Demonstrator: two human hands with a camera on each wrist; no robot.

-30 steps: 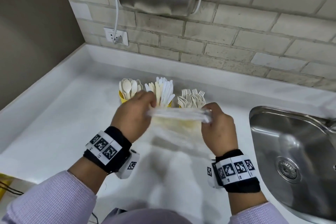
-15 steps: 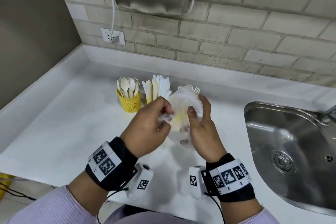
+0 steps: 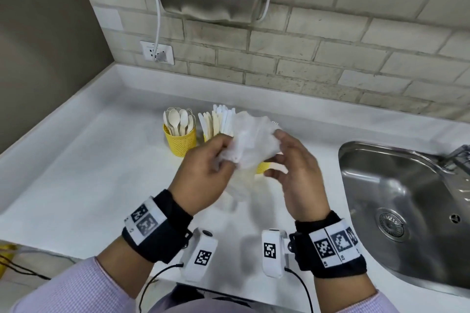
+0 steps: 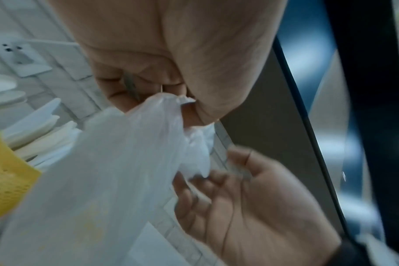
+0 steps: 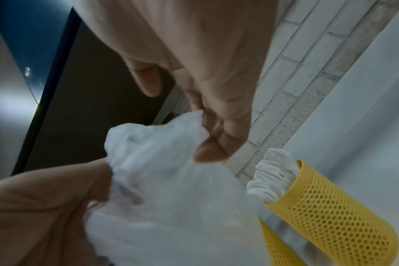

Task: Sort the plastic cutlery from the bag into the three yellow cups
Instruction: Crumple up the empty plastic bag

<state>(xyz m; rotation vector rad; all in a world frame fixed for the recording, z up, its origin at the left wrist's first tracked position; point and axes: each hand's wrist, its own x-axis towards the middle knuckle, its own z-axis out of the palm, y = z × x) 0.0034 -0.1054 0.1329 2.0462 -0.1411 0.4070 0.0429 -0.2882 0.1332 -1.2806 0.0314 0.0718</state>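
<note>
a: both hands on the thin, crumpled, translucent white plastic bag (image 3: 250,145)?

b: yes. left hand (image 3: 203,173) pinches one bunched edge, right hand (image 3: 292,175) curls its fingertips on the other, held above the white counter (image 3: 84,173) before the three yellow mesh cups (image 3: 181,141).

a: handling?

b: probably light, limp and slippery; grip gathered folds.
</note>
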